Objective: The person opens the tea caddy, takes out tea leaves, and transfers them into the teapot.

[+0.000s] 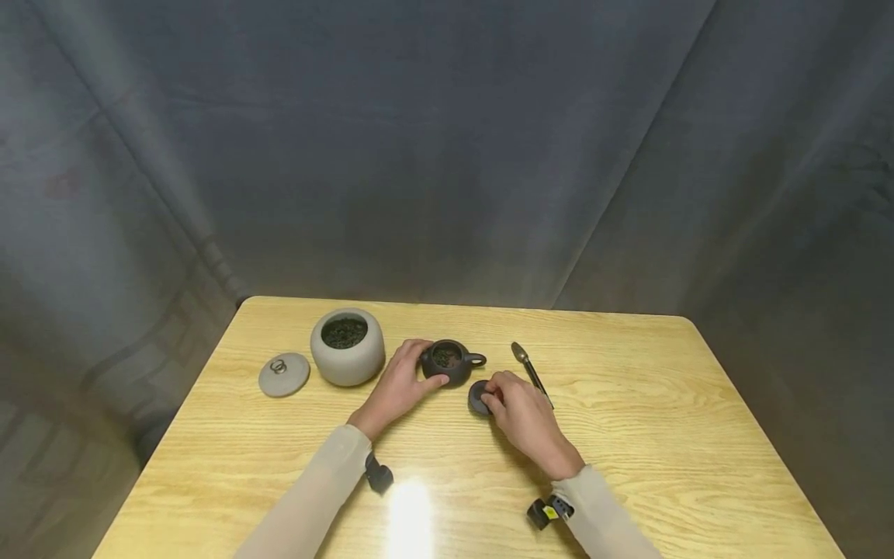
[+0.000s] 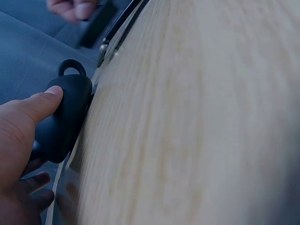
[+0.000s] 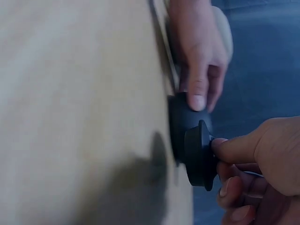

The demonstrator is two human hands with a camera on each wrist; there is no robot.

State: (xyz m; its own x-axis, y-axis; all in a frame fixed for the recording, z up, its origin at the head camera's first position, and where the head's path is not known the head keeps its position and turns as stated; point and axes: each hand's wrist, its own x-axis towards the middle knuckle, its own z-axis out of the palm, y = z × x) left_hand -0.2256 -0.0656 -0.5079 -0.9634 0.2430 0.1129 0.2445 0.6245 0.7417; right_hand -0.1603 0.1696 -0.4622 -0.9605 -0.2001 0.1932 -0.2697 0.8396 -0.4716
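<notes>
My left hand (image 1: 400,384) holds a small dark teapot (image 1: 457,376) from its left side, thumb on the near wall and fingers at the far side. The pot stands uncovered on the table, with leaves inside and its loop handle pointing right. Between thumb and fingers my right hand (image 1: 525,411) pinches the dark round teapot lid (image 3: 194,157) by its top. That lid is off the table, to the near right of the pot. Just beyond the right hand lies a spoon (image 1: 528,363) with a dark handle, partly hidden by that hand.
Left of the teapot stands a grey round jar (image 1: 347,365) filled with dark leaves. Its grey lid (image 1: 285,378), with a ring-shaped knob, lies farther left. The wooden table (image 1: 663,435) ends at a dark curtain (image 1: 447,155) behind.
</notes>
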